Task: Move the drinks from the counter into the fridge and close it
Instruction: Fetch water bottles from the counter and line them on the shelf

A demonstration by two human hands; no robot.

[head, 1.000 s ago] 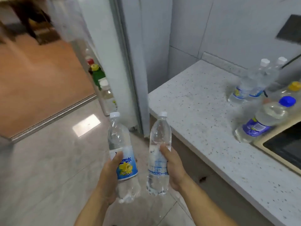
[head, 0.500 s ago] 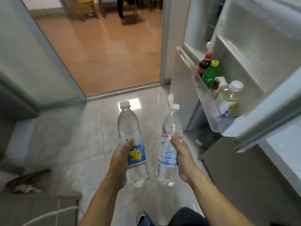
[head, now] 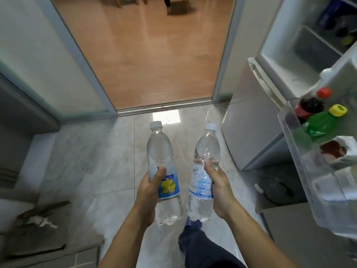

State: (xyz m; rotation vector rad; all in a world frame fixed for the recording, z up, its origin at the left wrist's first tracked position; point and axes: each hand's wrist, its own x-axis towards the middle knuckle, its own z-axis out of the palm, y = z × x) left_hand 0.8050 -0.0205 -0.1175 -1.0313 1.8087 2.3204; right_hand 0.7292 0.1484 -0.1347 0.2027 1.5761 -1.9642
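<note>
Upright, two clear bottles are carried toward the open fridge (head: 301, 55). Left hand (head: 148, 192) wraps the lemon-labelled bottle (head: 164, 171) at its label; right hand (head: 218, 188) wraps the blue-labelled bottle (head: 202, 171) likewise, each grip clenched mid-body, probably so the weight hangs balanced. Both bottles hang over the floor, well apart from the door shelf (head: 309, 171), which already holds a cola bottle (head: 309, 105) and a green bottle (head: 322, 122).
</note>
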